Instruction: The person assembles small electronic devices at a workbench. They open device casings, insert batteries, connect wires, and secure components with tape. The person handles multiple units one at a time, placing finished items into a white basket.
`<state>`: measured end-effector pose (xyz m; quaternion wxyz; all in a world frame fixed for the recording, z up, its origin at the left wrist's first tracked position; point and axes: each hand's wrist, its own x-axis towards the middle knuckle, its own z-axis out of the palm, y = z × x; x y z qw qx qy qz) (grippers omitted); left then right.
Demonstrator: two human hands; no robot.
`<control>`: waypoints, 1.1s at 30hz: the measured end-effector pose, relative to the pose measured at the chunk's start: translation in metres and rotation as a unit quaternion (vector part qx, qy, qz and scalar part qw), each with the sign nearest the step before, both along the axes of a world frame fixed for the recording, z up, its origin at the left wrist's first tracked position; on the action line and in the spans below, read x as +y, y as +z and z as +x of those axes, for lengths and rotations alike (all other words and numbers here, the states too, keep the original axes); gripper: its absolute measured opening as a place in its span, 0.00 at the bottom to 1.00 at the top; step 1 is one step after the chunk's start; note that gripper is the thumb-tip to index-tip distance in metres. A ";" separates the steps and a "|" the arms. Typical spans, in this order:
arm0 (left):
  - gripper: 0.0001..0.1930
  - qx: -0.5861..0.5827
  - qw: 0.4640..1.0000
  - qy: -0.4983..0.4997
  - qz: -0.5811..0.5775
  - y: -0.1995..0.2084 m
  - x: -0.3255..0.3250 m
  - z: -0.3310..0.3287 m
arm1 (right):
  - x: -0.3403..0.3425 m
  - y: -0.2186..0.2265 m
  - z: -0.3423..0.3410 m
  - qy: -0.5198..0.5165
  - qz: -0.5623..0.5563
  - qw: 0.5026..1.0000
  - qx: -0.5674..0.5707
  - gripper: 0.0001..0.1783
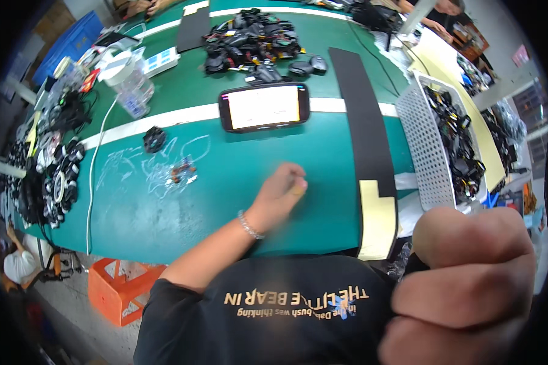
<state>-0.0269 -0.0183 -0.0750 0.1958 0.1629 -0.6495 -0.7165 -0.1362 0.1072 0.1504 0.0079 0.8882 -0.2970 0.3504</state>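
My left hand (280, 193) is over the green table, its fingers curled in and slightly blurred; no object shows in them. A beaded bracelet (249, 225) circles that wrist. Beyond the hand a phone (265, 107) with a bright, mostly white screen is propped in landscape. My right hand (469, 274) looms large at the lower right, raised close to the camera with its fingers folded into a fist; whatever may be inside is hidden. To the left of my left hand lie clear plastic scraps with a small orange-brown piece (182, 173) and a small black part (154, 139).
A pile of black devices with wires (249, 42) lies at the back. A white perforated basket (429, 146) of similar parts stands right, beside a black strip (365, 109). At left are a clear plastic jug (131, 85), a white cable (91, 201) and an orange stool (112, 292). Other people sit farther off.
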 end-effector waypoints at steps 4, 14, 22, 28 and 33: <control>0.08 0.003 0.999 0.002 -0.043 0.009 0.005 -0.010 | 0.003 0.012 -0.016 -0.054 -0.107 0.992 -0.045 0.10; 0.05 0.035 0.997 -0.007 -0.067 0.010 0.005 -0.014 | -0.186 -0.112 -0.165 -0.434 0.092 0.878 -0.180 0.12; 0.05 0.016 0.999 -0.038 0.015 0.007 0.000 -0.011 | -0.233 -0.173 -0.196 -0.576 0.366 0.713 0.158 0.42; 0.04 -0.008 0.998 -0.052 0.031 0.008 0.001 -0.011 | -0.198 -0.195 -0.218 -0.616 0.213 0.754 0.076 0.20; 0.03 0.022 0.996 -0.057 0.064 0.005 0.003 -0.014 | -0.186 -0.195 -0.247 -0.543 0.117 0.755 -0.349 0.14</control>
